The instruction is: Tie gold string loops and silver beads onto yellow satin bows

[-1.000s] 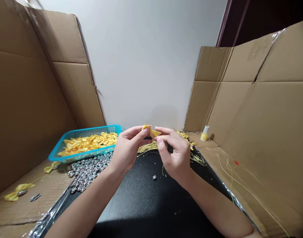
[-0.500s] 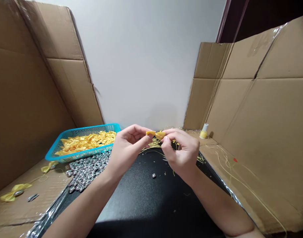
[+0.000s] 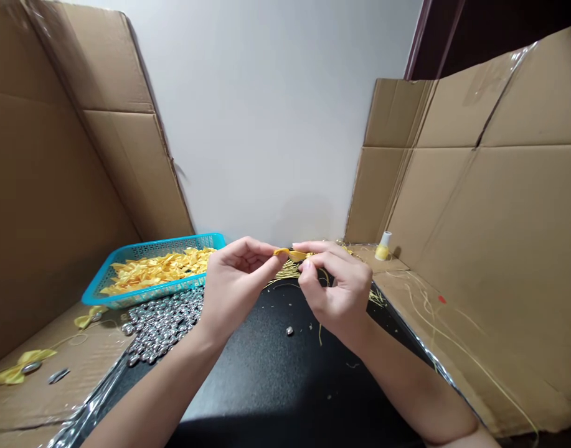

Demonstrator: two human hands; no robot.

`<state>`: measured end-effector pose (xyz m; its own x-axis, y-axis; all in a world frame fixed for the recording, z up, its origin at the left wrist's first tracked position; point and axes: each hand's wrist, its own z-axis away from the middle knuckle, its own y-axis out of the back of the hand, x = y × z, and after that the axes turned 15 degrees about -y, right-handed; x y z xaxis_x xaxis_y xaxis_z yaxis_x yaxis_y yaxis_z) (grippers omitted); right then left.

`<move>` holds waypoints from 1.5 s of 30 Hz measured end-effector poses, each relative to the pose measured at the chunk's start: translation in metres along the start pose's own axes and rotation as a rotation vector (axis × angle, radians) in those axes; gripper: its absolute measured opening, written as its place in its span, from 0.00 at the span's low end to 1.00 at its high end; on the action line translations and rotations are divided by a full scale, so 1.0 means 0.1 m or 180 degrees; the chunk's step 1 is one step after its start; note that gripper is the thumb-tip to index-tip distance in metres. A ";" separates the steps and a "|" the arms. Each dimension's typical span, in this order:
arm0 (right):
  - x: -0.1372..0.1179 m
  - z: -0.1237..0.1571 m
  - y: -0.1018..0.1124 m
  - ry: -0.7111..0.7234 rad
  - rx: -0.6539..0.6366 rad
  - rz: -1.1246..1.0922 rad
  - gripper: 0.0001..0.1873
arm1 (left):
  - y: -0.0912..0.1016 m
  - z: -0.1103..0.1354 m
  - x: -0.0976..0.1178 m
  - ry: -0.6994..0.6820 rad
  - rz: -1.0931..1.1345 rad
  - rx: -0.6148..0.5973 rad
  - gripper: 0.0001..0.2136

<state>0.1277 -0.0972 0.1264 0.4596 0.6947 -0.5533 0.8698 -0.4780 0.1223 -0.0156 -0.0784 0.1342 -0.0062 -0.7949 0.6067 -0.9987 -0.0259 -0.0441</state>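
Observation:
Between my fingertips, above the far part of the black table top, is a small yellow ribbon bow (image 3: 296, 255). My left hand (image 3: 241, 274) is closed in a pinch on the bow's left end. At its other end, my right hand (image 3: 336, 280) pinches with thumb and fingers. A thin yellow cord (image 3: 320, 335) hangs below the right hand; where it begins is hidden. Behind the hands lies a bundle of yellow cords (image 3: 287, 272), partly covered by them. One silver bead (image 3: 289, 331) rests on the table nearer to me.
At the left stands a blue basket (image 3: 91, 294) of yellow bows, with a heap of silver beads (image 3: 166, 323) before it. A bow with a bead (image 3: 23, 367) lies on cardboard at far left. A small yellow bottle (image 3: 383, 247) stands back right. Cardboard walls (image 3: 500, 218) flank the table.
The bow has turned between my fingers and now shows narrower. My right fingers have shifted slightly left, and the cord hangs lower beneath that hand.

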 end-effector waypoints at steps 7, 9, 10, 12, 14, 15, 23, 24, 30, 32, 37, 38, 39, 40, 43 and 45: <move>0.01 0.00 -0.02 0.0035 0.0031 0.0037 0.10 | -0.01 0.01 -0.01 -0.0030 -0.0029 0.0040 0.06; 0.02 0.00 -0.02 0.0056 0.0061 0.0029 0.10 | -0.02 0.01 0.00 -0.0054 -0.0041 0.0048 0.06; 0.02 0.00 -0.02 0.0068 0.0073 0.0026 0.10 | -0.02 0.02 0.00 -0.0063 -0.0043 0.0050 0.06; 0.02 0.00 -0.02 0.0090 0.0083 0.0014 0.10 | -0.02 0.02 0.00 -0.0067 -0.0060 0.0049 0.06; 0.02 0.00 -0.02 0.0086 0.0070 0.0008 0.10 | -0.01 0.02 0.00 -0.0077 -0.0100 0.0057 0.06; 0.02 0.00 -0.02 0.0082 0.0060 0.0007 0.10 | -0.01 0.03 -0.01 -0.0081 -0.0127 0.0060 0.06; 0.02 0.00 -0.03 0.0110 0.0049 0.0159 0.10 | -0.03 0.04 -0.04 -0.0273 -0.0266 0.0060 0.05; 0.03 0.01 -0.03 0.0116 0.0066 0.0203 0.10 | -0.03 0.05 -0.05 -0.0340 -0.0302 0.0067 0.04; 0.05 0.02 -0.07 0.0287 0.0167 0.0299 0.10 | -0.06 0.16 -0.09 -0.1002 -0.0547 0.0005 0.04; 0.06 0.03 -0.06 0.0261 0.0162 0.0280 0.09 | -0.07 0.18 -0.09 -0.1180 -0.0551 0.0046 0.05; 0.03 0.03 -0.03 0.0210 0.0151 0.0211 0.09 | -0.09 0.19 -0.12 -0.1222 -0.0458 0.0225 0.06; 0.03 0.03 -0.03 0.0234 0.0166 0.0203 0.10 | -0.09 0.18 -0.13 -0.1192 -0.0436 0.0244 0.06; 0.03 0.03 -0.03 0.0256 0.0180 0.0199 0.10 | -0.09 0.18 -0.14 -0.1161 -0.0415 0.0257 0.06; 0.03 0.03 -0.04 0.0270 0.0185 0.0201 0.10 | -0.08 0.17 -0.14 -0.1130 -0.0397 0.0267 0.06; 0.04 0.03 -0.05 0.0299 0.0225 0.0231 0.10 | -0.08 0.15 -0.15 -0.1110 -0.0397 0.0285 0.05; 0.05 0.02 -0.07 0.0393 0.0328 0.0225 0.10 | -0.08 0.14 -0.16 -0.1175 -0.0427 0.0291 0.05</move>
<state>0.1233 -0.0918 0.1208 0.5430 0.7151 -0.4402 0.8144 -0.5762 0.0687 -0.0069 -0.0741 0.1136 0.1591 -0.9447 0.2867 -0.9807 -0.1847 -0.0644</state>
